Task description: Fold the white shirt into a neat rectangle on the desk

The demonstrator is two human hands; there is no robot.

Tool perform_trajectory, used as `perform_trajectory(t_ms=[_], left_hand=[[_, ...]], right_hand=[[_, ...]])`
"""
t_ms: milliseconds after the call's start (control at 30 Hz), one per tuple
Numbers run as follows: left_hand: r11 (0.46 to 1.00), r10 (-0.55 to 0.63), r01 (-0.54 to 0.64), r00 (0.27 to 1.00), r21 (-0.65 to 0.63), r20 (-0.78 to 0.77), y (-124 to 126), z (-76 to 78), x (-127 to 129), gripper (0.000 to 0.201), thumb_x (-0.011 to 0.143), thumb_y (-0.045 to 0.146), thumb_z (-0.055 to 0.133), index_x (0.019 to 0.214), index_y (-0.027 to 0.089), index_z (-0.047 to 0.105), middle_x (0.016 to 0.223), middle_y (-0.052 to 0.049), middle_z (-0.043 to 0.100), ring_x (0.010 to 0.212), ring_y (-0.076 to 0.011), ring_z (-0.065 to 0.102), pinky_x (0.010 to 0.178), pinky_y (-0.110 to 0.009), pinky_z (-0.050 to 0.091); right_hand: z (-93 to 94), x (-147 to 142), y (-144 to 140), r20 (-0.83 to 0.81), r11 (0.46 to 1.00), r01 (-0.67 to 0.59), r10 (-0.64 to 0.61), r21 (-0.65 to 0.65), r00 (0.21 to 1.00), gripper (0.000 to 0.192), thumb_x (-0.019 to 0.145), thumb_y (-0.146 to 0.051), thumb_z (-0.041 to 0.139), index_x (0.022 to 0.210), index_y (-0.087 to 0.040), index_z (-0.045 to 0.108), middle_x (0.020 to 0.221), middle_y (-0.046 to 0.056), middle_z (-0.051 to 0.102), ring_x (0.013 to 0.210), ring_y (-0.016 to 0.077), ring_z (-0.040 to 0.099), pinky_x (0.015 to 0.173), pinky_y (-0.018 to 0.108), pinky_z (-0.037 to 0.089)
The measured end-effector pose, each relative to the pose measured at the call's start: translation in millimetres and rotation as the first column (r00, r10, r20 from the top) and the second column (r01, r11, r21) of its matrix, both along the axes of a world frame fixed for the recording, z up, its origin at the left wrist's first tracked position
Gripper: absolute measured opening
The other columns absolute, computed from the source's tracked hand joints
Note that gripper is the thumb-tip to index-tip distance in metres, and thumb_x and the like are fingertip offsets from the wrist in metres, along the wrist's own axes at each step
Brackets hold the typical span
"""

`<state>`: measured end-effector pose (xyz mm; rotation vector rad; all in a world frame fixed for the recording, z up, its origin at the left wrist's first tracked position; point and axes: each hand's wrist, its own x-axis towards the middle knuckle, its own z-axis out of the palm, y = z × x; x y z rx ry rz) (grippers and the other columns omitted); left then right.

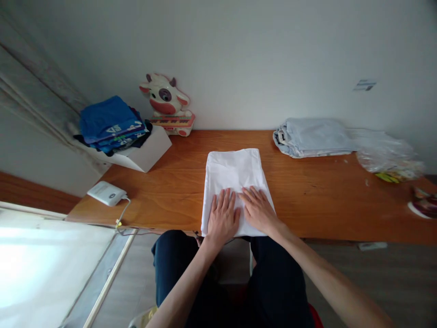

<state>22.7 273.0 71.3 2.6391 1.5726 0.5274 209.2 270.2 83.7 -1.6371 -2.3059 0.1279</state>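
A white folded cloth [232, 168], roughly rectangular, lies flat on the wooden table [164, 196] in front of me, its near end at the table's front edge. My left hand [222, 216] rests palm down on its lower left part, fingers stretched out. Close beside it, my right hand [256, 209] lies flat on the lower right part, fingers spread and angled to the left. Both hands press on the cloth without gripping it. The cloth's surface under my palms is hidden.
At the left stand a white box [150, 150] piled with blue folded clothes [109, 120], a cow toy keyboard [169, 107] and a white corded device [107, 193]. Toward the right are folded light-coloured fabric [314, 136], a clear plastic bag [389, 155] and a dark red item [423, 202].
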Motion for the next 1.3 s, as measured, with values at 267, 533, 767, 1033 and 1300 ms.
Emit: perform_trajectory(t_ms=[267, 533, 767, 1033, 1300], left_hand=[[0.997, 0.018, -0.015, 0.999, -0.07, 0.036, 4, 3.1, 6, 0.08, 0.1, 0.068, 0.054, 0.163, 0.019, 0.046, 0.172, -0.018, 0.041, 0.165, -0.0389, 0.026, 0.135, -0.063, 0.019], [0.992, 0.027, -0.023, 0.999, -0.123, 0.038, 12, 8.8, 8, 0.081, 0.102, 0.066, 0.054, 0.169, 0.025, 0.035, 0.18, -0.011, 0.024, 0.168, -0.0379, 0.014, 0.135, -0.065, 0.015], [0.994, 0.029, -0.027, 1.0, -0.109, 0.013, 40, 3.7, 14, 0.084, 0.102, 0.07, 0.048, 0.169, 0.02, 0.034, 0.179, -0.015, 0.027, 0.167, -0.0392, 0.015, 0.134, -0.066, 0.011], [0.994, -0.004, -0.004, 0.997, -0.107, -0.078, 53, 4.2, -1, 0.058, 0.112, 0.048, 0.033, 0.165, 0.027, 0.042, 0.176, -0.007, 0.036, 0.164, -0.03, 0.03, 0.133, -0.055, 0.025], [0.997, 0.039, -0.043, 0.998, -0.072, -0.05, 22, 1.8, -7, 0.069, 0.107, 0.059, 0.042, 0.169, 0.028, 0.036, 0.18, -0.01, 0.025, 0.167, -0.0391, 0.018, 0.134, -0.067, 0.012]], right_hand=[[8.8, -36, 119, 0.074, 0.96, -0.278, 0.279, -0.024, 0.957, 0.055, 0.11, -0.049, 0.046, 0.163, -0.036, 0.046, 0.173, 0.0, 0.041, 0.165, 0.0347, 0.024, 0.132, 0.073, 0.005], [-17.6, -31, 224, 0.001, 0.966, -0.257, 0.257, -0.033, 0.966, 0.068, 0.11, -0.054, 0.048, 0.17, -0.026, 0.033, 0.179, 0.006, 0.027, 0.162, 0.0426, 0.025, 0.129, 0.074, 0.012], [1.6, -36, 237, -0.023, 0.971, -0.238, 0.238, 0.002, 0.971, 0.055, 0.113, -0.033, 0.043, 0.164, -0.011, 0.042, 0.175, 0.012, 0.035, 0.159, 0.0321, 0.032, 0.134, 0.062, 0.008], [-8.7, 5, 95, 0.01, 0.999, -0.028, 0.028, 0.016, 1.0, 0.056, 0.11, -0.042, 0.046, 0.165, -0.028, 0.045, 0.178, 0.006, 0.029, 0.164, 0.0401, 0.022, 0.13, 0.074, 0.011], [-24.0, 20, 10, 0.079, 1.0, 0.002, 0.001, -0.031, 0.997, 0.066, 0.11, -0.052, 0.042, 0.171, -0.026, 0.033, 0.18, 0.007, 0.02, 0.167, 0.0375, 0.014, 0.133, 0.07, 0.006]])
